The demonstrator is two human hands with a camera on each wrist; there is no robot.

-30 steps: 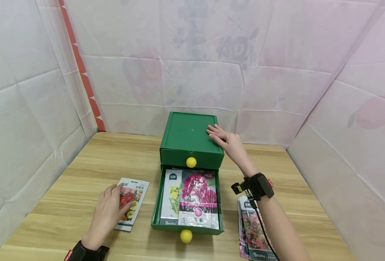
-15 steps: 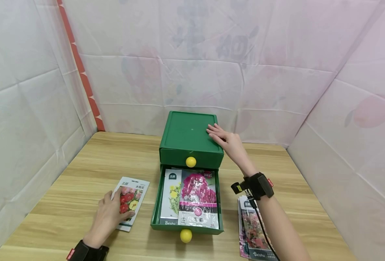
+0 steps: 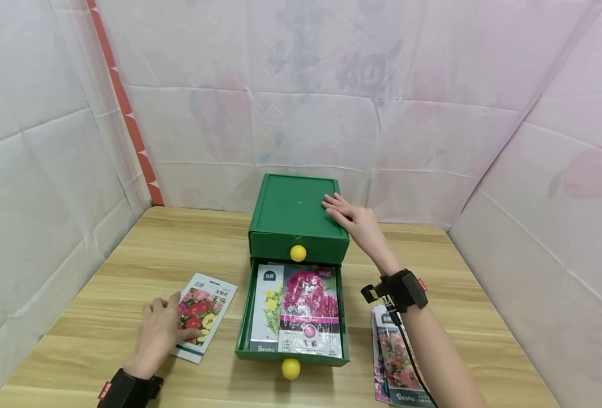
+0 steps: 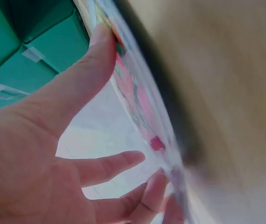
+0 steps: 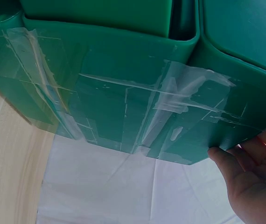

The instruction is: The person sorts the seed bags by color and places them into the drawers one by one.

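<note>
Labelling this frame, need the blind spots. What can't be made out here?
- Upper drawer: shut, contents hidden, head view.
- Seed packets in the open lower drawer: small print too small; the pink packet overlaps the yellow-flower one.
- Packet stack: cut by the bottom edge, partly behind the right forearm.
- Left wrist view: packet under the left hand blurred.

Bright, even light; blurred left-wrist view

Wooden table (image 3: 127, 249), green drawer box (image 3: 295, 215) at centre (lower drawer open), seed packet (image 3: 204, 314) left, packet stack (image 3: 395, 362) right
</note>
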